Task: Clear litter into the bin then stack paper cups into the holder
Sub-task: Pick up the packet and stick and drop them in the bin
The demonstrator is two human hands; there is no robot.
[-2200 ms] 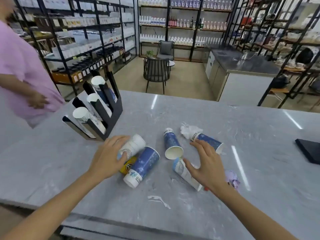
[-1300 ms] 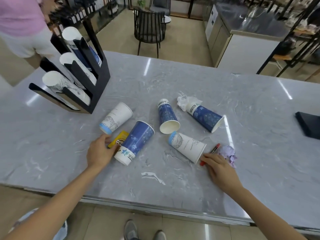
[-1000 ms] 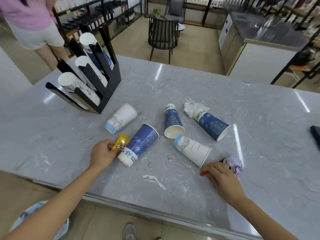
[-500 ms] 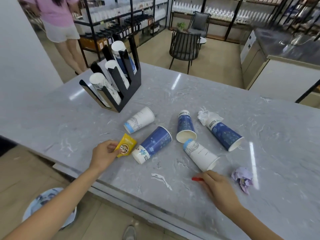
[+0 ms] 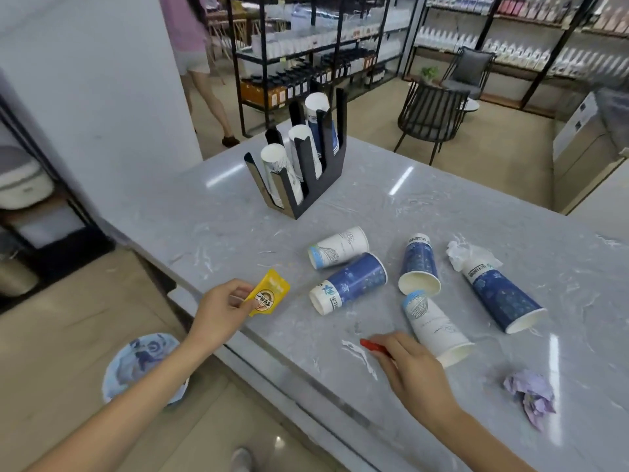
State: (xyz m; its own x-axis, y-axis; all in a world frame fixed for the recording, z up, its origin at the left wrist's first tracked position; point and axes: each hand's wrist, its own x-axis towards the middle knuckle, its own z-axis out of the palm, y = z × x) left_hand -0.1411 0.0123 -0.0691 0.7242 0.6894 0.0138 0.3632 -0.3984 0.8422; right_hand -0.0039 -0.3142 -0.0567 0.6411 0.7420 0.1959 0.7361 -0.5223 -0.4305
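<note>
My left hand (image 5: 223,310) pinches a yellow sachet (image 5: 269,294) just above the counter's near-left edge. My right hand (image 5: 413,373) is closed on a red pen (image 5: 372,345) that pokes out to the left. Several paper cups lie on their sides: a white one (image 5: 338,252), a blue one (image 5: 350,282), a second blue one (image 5: 418,265), a white one (image 5: 434,327) touching my right fingers, and a blue one (image 5: 502,298). A black cup holder (image 5: 306,165) with three cup stacks stands at the back left. The bin (image 5: 143,364) sits on the floor below my left arm.
A crumpled white tissue (image 5: 463,253) lies at the far blue cup's base. A crumpled purple paper (image 5: 531,395) lies right of my right hand. A white scrap (image 5: 359,356) lies by the pen. A person (image 5: 194,46) walks behind the wall corner.
My left hand lifted the yellow sachet from beside the blue cup and drew it left toward the counter edge. My right hand closed on the red pen. The view swung left, showing the bin.
</note>
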